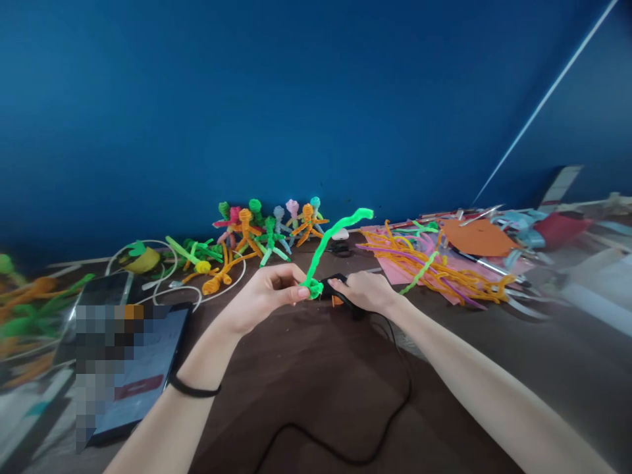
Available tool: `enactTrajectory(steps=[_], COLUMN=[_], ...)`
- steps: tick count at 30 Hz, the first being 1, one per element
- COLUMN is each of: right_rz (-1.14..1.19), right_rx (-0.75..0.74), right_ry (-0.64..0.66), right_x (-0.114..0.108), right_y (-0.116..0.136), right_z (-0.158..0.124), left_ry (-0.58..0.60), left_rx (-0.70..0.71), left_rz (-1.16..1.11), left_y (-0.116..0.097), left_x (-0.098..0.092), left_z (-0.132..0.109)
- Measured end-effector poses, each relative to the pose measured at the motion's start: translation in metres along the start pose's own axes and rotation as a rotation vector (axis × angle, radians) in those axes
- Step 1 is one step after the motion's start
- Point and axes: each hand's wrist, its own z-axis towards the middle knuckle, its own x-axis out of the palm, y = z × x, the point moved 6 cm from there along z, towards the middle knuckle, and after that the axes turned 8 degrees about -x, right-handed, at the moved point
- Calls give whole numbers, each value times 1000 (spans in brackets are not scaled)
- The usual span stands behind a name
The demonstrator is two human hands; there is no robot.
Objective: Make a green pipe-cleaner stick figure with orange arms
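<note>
Bright green fuzzy pipe-cleaner piece [322,251] is standing up at the centre of the frame, its free end bending rightward and its curled base sitting in the left hand [264,297], whose thumb and fingers are pinching it. Just to the right, the right hand [368,291] is gripping a black corded tool [351,309] with an orange part beneath; whether tool and green curl are touching, I cannot tell. A thin black cable [395,418] is winding over the dark brown tabletop [306,375] to the bottom edge. Multicoloured fuzzy figures [245,229] are standing before the deep blue wall [296,99], left of centre. Loose orange fuzzy stems [447,280] are lying heaped at centre right, and a black-edged tablet [158,352] is resting at lower left.
</note>
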Motion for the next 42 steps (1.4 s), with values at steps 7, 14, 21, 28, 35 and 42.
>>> enactTrajectory(steps=[7, 14, 21, 28, 35, 42], right_rz=[-21, 982, 1020, 1062, 1063, 1027], right_rx=[-36, -594, -682, -562, -546, -553], right_ry=[-189, -313, -426, -434, -391, -386], right_x=[-21, -61, -78, -72, -68, -65], right_y=[-2, 30, 41, 32, 31, 32], right_z=[-1, -27, -45, -35, -32, -31], left_ry=[-44, -94, -103, -125, -137, -154], left_rx=[-1, -35, -18, 21, 41, 87], left_rz=[58, 209, 291, 228, 187, 127], left_y=[-2, -6, -5, -11, -10, -14], left_x=[1, 4, 6, 7, 5, 7], left_z=[0, 1, 0, 0, -3, -2])
